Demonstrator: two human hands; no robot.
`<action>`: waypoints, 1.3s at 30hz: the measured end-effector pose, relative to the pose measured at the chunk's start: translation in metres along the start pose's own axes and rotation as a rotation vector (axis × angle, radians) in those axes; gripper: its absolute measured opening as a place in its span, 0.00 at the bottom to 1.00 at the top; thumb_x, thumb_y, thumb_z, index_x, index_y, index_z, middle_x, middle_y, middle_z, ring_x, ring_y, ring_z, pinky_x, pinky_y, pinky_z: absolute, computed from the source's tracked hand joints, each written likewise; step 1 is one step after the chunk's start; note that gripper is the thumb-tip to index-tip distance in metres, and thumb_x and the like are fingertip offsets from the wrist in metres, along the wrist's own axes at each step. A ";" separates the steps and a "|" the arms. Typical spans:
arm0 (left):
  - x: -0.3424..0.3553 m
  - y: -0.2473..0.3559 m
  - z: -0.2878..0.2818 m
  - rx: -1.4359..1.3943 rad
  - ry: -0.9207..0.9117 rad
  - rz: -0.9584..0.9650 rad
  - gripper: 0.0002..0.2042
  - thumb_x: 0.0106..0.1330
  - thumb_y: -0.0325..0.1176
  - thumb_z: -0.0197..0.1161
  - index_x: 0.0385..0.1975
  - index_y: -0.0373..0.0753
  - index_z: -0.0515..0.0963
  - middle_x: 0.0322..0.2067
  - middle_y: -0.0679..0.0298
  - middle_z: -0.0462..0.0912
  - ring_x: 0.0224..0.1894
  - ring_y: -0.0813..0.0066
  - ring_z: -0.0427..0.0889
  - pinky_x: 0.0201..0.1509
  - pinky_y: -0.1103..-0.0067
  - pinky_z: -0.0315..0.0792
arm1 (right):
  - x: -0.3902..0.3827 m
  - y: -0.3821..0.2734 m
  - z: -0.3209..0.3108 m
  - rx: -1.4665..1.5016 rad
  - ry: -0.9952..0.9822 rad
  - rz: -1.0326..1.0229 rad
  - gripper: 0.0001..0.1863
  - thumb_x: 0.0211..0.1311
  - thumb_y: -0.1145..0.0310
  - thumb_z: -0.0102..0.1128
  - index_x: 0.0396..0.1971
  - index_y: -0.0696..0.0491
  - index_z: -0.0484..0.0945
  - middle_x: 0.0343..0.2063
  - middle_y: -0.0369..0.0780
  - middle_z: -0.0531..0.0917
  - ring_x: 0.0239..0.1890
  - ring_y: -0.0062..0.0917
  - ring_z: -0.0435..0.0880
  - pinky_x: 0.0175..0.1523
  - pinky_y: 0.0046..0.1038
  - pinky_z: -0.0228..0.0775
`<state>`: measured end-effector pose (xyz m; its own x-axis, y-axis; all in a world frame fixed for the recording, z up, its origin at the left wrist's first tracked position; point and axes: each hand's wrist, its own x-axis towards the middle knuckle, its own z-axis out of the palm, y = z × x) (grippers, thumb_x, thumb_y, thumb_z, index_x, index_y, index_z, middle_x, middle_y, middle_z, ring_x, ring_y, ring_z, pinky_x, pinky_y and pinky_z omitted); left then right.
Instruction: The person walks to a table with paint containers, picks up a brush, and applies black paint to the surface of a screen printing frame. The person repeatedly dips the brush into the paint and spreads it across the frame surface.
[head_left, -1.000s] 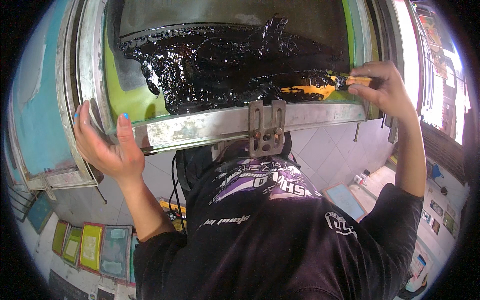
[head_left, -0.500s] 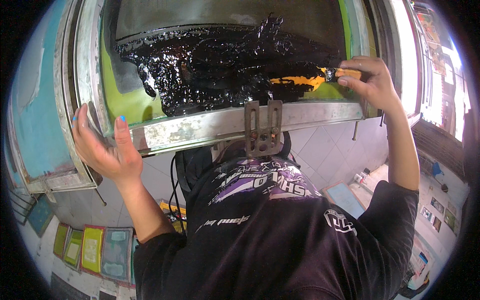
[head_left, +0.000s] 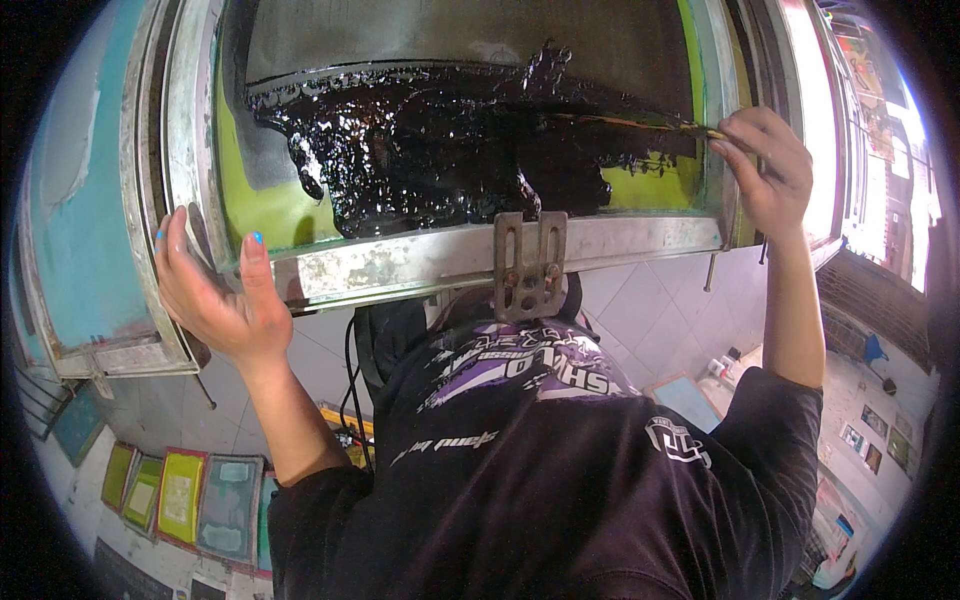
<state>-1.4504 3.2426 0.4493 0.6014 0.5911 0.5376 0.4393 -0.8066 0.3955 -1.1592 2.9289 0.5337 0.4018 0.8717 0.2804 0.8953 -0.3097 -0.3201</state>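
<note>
A screen-printing frame point(head_left: 420, 258) of worn metal lies before me, its mesh green along the edges and dark in the middle. Thick, glossy black ink point(head_left: 430, 150) is heaped across the near part of the mesh. My right hand point(head_left: 772, 172) pinches the end of a thin yellow spatula point(head_left: 640, 123) at the frame's right side. The spatula is turned nearly edge-on and coated with ink, its far end lost in the black. At the frame's near left corner, my left hand point(head_left: 228, 305) is open, thumb and fingers apart, blue marks on the fingertips. Whether it touches the frame I cannot tell.
A slotted metal bracket point(head_left: 530, 265) juts from the frame's near edge toward my body. Another frame with blue-green mesh point(head_left: 85, 230) is at the left. Several small coloured screens point(head_left: 180, 495) lean at the lower left above the floor. A black cable point(head_left: 350, 395) hangs beside me.
My right hand has moved slightly up and right, and the spatula has turned from its flat side to its edge. The green mesh near it shows more. The left hand keeps its pose.
</note>
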 end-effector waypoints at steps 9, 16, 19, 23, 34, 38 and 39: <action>-0.002 -0.001 0.001 -0.004 0.005 -0.001 0.26 0.56 0.45 0.59 0.50 0.33 0.68 0.49 0.49 0.70 0.52 0.51 0.67 0.56 0.65 0.56 | -0.020 -0.012 0.021 -0.026 0.192 0.052 0.11 0.41 0.80 0.63 0.30 0.57 0.80 0.27 0.41 0.79 0.27 0.30 0.79 0.32 0.23 0.70; -0.001 0.001 0.000 0.006 -0.007 -0.015 0.27 0.55 0.45 0.59 0.51 0.34 0.68 0.50 0.49 0.69 0.53 0.52 0.66 0.57 0.65 0.54 | -0.026 -0.014 0.026 -0.045 0.173 0.085 0.13 0.40 0.82 0.63 0.30 0.57 0.80 0.27 0.43 0.79 0.27 0.30 0.79 0.32 0.23 0.70; -0.001 0.000 0.000 0.033 0.004 0.004 0.27 0.55 0.46 0.59 0.51 0.34 0.68 0.50 0.49 0.69 0.53 0.52 0.66 0.57 0.65 0.54 | -0.027 -0.017 0.026 -0.051 0.233 0.094 0.12 0.40 0.81 0.63 0.30 0.57 0.80 0.27 0.42 0.79 0.27 0.31 0.79 0.32 0.24 0.70; -0.001 0.001 0.000 0.021 0.001 -0.006 0.27 0.55 0.45 0.59 0.51 0.34 0.68 0.50 0.49 0.69 0.53 0.52 0.66 0.57 0.65 0.54 | -0.028 -0.017 0.030 -0.092 0.158 0.142 0.11 0.41 0.81 0.61 0.30 0.56 0.80 0.27 0.42 0.80 0.27 0.31 0.79 0.33 0.25 0.70; -0.001 0.004 0.001 0.041 0.004 -0.014 0.28 0.55 0.46 0.58 0.52 0.34 0.67 0.50 0.50 0.69 0.54 0.52 0.66 0.58 0.64 0.53 | -0.032 -0.013 0.023 -0.105 0.203 0.086 0.15 0.36 0.81 0.56 0.30 0.55 0.80 0.28 0.42 0.80 0.29 0.32 0.79 0.34 0.27 0.70; -0.002 0.004 -0.001 0.028 0.009 -0.022 0.27 0.56 0.46 0.58 0.51 0.34 0.67 0.50 0.50 0.69 0.53 0.52 0.66 0.57 0.64 0.53 | -0.035 -0.014 0.021 -0.100 0.187 0.114 0.14 0.38 0.81 0.56 0.30 0.55 0.80 0.28 0.43 0.80 0.29 0.33 0.79 0.34 0.27 0.70; -0.001 0.003 -0.001 0.029 0.005 -0.015 0.27 0.56 0.46 0.58 0.51 0.34 0.67 0.50 0.51 0.69 0.53 0.52 0.66 0.57 0.65 0.54 | -0.035 -0.015 0.021 -0.083 0.182 0.122 0.13 0.39 0.80 0.57 0.30 0.55 0.80 0.28 0.43 0.80 0.28 0.33 0.79 0.34 0.27 0.70</action>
<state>-1.4505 3.2394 0.4503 0.5911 0.6034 0.5352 0.4677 -0.7970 0.3821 -1.1913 2.9108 0.5094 0.5293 0.7456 0.4049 0.8478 -0.4455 -0.2878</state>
